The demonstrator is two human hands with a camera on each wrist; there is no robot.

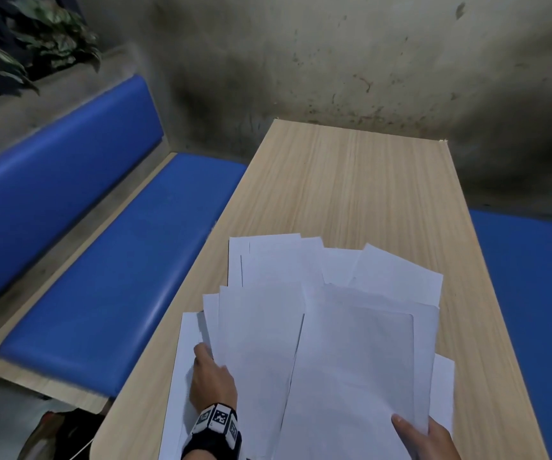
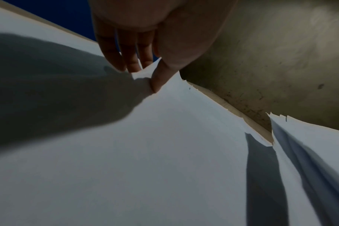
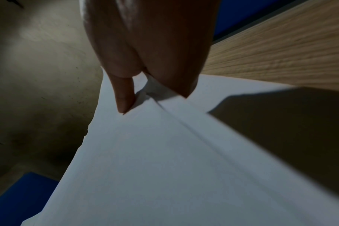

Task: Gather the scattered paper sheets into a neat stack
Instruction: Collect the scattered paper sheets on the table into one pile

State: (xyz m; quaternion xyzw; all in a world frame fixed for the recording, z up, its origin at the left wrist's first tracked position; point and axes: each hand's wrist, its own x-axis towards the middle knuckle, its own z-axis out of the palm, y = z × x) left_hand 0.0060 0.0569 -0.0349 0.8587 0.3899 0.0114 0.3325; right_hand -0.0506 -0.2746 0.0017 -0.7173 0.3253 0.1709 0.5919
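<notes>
Several white paper sheets (image 1: 301, 327) lie fanned and overlapping on the near half of a light wooden table (image 1: 351, 180). My left hand (image 1: 213, 376) is at the pile's left edge, its thumb (image 2: 161, 78) and fingers pinching the lifted edge of a sheet (image 2: 164, 152). My right hand (image 1: 424, 436) holds the near right corner of a raised bundle of sheets (image 1: 357, 366); in the right wrist view the thumb (image 3: 124, 97) presses on top of the paper (image 3: 155, 160) and the fingers go under it.
Blue padded benches run along the left (image 1: 108, 277) and right (image 1: 533, 310) of the table. A stained concrete wall (image 1: 334, 61) stands behind the table's far end. Leafy plants (image 1: 28, 38) grow at the top left. A dark bag (image 1: 58, 433) lies on the floor by the table's near left corner.
</notes>
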